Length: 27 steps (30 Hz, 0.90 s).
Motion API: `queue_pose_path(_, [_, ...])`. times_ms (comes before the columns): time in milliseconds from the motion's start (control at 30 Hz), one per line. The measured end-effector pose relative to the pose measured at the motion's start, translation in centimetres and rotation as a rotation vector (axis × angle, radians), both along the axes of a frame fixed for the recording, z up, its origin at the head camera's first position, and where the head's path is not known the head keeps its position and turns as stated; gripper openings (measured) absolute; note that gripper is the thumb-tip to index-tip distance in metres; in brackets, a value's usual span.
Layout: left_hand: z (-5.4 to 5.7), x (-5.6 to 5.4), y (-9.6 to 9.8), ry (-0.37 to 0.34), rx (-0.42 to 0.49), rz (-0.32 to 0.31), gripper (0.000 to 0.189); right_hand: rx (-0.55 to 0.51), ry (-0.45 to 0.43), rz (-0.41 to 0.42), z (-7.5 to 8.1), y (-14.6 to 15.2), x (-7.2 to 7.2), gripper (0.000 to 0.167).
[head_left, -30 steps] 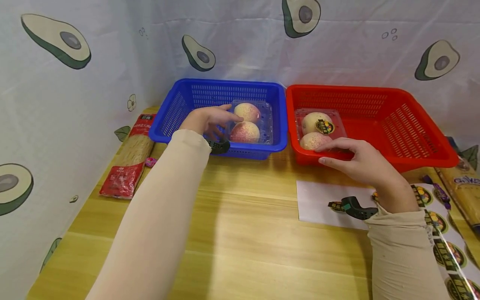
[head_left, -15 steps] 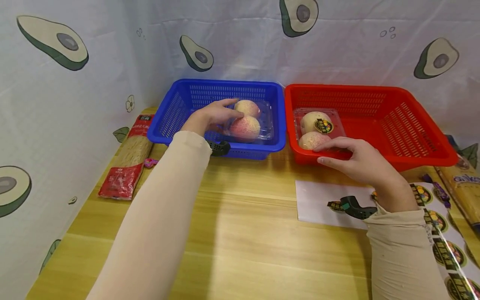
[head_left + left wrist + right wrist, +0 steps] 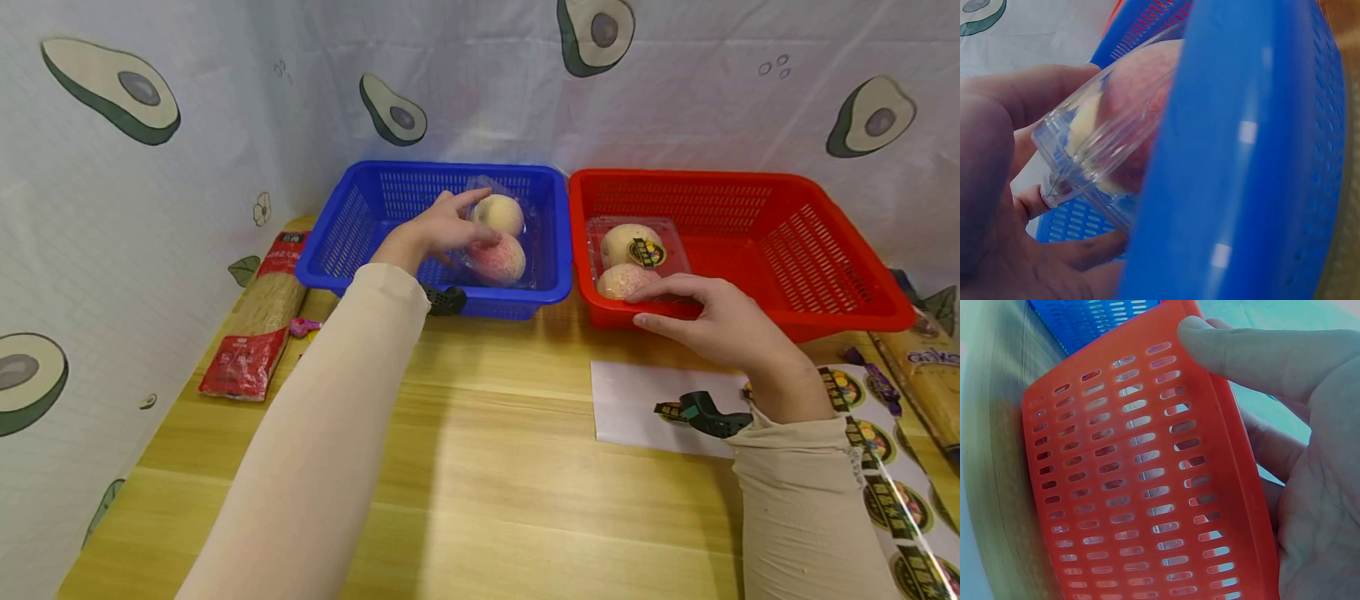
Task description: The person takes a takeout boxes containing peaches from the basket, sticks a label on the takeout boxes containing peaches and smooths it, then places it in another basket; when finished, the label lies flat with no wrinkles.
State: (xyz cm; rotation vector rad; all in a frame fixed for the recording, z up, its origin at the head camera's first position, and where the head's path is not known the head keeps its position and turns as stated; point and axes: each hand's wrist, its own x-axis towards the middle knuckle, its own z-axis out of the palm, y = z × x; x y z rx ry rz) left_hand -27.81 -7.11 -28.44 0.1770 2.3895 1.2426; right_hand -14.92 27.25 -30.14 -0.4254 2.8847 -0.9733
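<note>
Left hand (image 3: 437, 229) has the clear, rigid plastic box (image 3: 1104, 144) at its left side, inside the blue slotted plastic basket (image 3: 517, 296). Box holds two round, pale-yellow-and-pink fruits (image 3: 501, 260), peaches by the look. It sits in the right part of that basket and looks tipped; near rim cuts off part of it in the left wrist view, so can't tell whether its base is off the basket floor.

To handle it well: grip the stiff edges and corners, not the thin lid, since squeezing could pop it. Bring the box nearer level so the fruits don't roll into each other or bruise. Mind the near rim, box is very close to it. Light, even pressure should do. Steadying the basket seems less pressing than steadying the box.

Pose: left arm reaches forward, wrist over the near rim, fingers spread apart and bent around the box end, thumb set off from them. Right hand (image 3: 708, 315) pinches the near rim of the red slotted plastic basket (image 3: 832, 321), thumb outside, fingers inside, wrist bent; right next to its fingertips, a second clear plastic box (image 3: 672, 237) lies in that basket.
</note>
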Motion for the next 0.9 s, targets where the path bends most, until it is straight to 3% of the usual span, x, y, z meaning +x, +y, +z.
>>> queue_pose_path(300, [0.7,0.2,0.6,0.02,-0.033,-0.037,0.078,0.003,-0.006,-0.001,0.0,0.1,0.0,0.04])
queue_pose_path(533, [1.6,0.4,1.0,0.061,-0.046,0.025,0.064,-0.001,0.012,0.017,-0.2,0.0,-0.1,0.039])
queue_pose_path(700, [3.1,0.5,0.1,0.082,0.072,0.037,0.061,0.003,0.021,0.021,-0.2,0.0,0.0,0.037])
queue_pose_path(900, [5.7,1.8,-1.3,0.159,0.255,-0.03,0.06,0.006,0.022,0.022,-0.2,0.1,0.0,0.039])
